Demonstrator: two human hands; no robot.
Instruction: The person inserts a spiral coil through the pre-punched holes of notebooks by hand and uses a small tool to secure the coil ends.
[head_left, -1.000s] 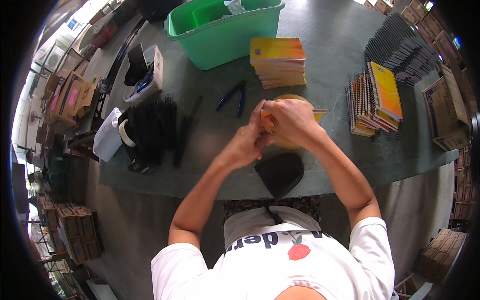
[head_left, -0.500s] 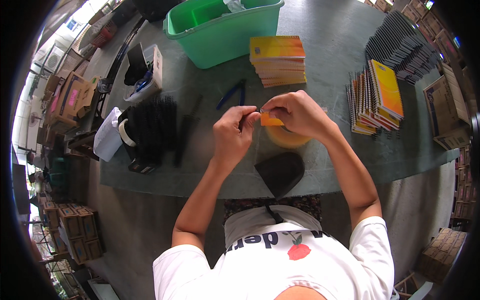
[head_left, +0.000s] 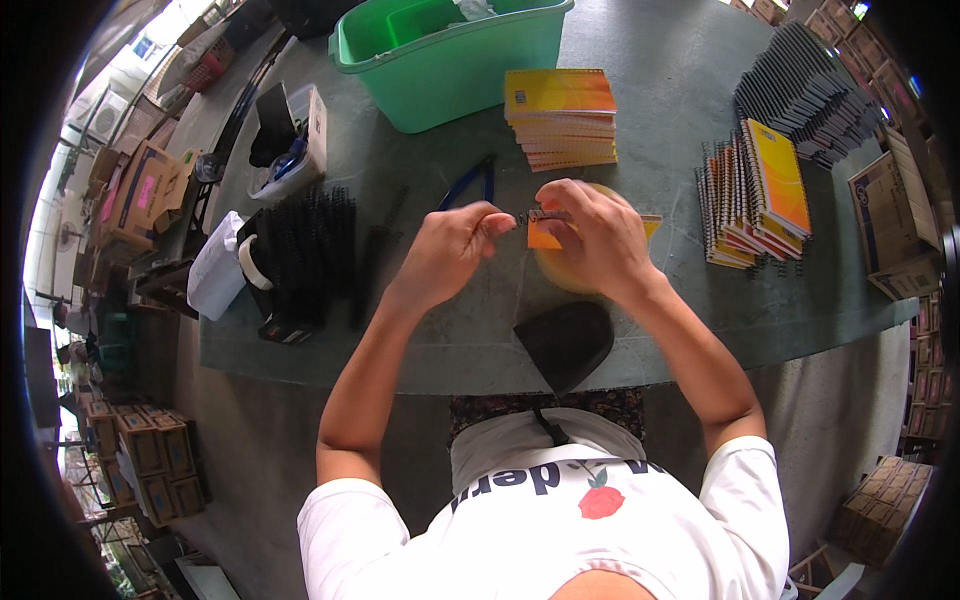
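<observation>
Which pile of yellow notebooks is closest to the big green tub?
The middle pile, just right of the green tub. The other yellow pile is much farther right, in front of the dark stack.

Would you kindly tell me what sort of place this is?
Probably a bookbinding workshop: spiral-bound notebooks are stacked on the worktable, what look like black binding coils lie bunched at left, and cardboard boxes are piled nearby.
</observation>
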